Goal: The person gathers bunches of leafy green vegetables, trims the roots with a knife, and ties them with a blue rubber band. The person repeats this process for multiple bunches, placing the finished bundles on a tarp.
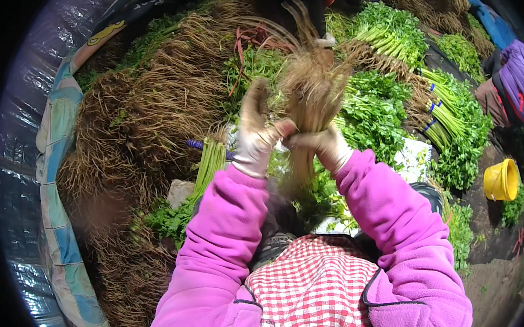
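Note:
My right hand [324, 145], in a pale glove, grips a bunch of leafy, celery-like plants [314, 88] around the stems. Its blurred brown roots point up and away from me, and the stems hang below the hand. My left hand [255, 127], also gloved, is just left of the bunch with fingers raised and apart. Its thumb reaches toward the stems; whether it touches them is unclear. By my left forearm lies a tied bunch of green stems [210, 160], with a purple-blue band roll [194, 144] beside it.
A large heap of rooted plants [172, 81] fills the left side. Green bunches [373, 112] lie ahead, and blue-banded bunches [445, 116] lie to the right. Beyond are a yellow bucket [500, 179] and a person in a purple jacket [523, 80]. Plastic sheeting [25, 126] borders the left.

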### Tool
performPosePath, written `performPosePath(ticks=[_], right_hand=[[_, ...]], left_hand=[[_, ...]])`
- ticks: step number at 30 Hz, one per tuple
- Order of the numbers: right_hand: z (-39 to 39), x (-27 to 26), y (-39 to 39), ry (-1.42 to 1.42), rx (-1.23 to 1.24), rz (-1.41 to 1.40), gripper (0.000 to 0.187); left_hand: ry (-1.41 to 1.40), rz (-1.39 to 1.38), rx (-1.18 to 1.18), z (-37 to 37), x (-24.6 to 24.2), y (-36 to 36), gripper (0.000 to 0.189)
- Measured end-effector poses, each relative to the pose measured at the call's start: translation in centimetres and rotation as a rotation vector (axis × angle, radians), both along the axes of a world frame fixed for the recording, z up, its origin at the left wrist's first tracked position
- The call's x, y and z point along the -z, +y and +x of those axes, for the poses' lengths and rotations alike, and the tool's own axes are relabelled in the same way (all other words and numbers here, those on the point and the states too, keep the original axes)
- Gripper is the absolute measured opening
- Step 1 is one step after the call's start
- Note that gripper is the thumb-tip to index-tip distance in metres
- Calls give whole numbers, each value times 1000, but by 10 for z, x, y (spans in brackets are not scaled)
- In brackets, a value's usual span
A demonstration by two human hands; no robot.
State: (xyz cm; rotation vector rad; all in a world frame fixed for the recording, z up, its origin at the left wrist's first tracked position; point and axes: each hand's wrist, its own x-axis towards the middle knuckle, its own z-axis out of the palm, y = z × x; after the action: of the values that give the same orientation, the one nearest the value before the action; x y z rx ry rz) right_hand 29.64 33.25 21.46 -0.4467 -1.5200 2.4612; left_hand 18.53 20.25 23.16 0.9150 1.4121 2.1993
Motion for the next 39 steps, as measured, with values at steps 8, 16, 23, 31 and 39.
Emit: performPosePath(ticks=[8,16,23,31,39], right_hand=[[13,-14,84,443,-168,-629,56],[23,-9,84,319,248,-574,21],[29,-19,55,223,199,-634,35],[40,24,71,174,-14,-763,32],[46,23,36,-230,-193,175,27]], left_hand=[[-390,-459,895,20,15,-10,103],[-439,-435,825,79,23,-30,88],[-768,-420,700,122,-5,-68,73],[-70,-1086,428,77,-136,-166,66],[810,-1713,171,110,-131,-276,71]])
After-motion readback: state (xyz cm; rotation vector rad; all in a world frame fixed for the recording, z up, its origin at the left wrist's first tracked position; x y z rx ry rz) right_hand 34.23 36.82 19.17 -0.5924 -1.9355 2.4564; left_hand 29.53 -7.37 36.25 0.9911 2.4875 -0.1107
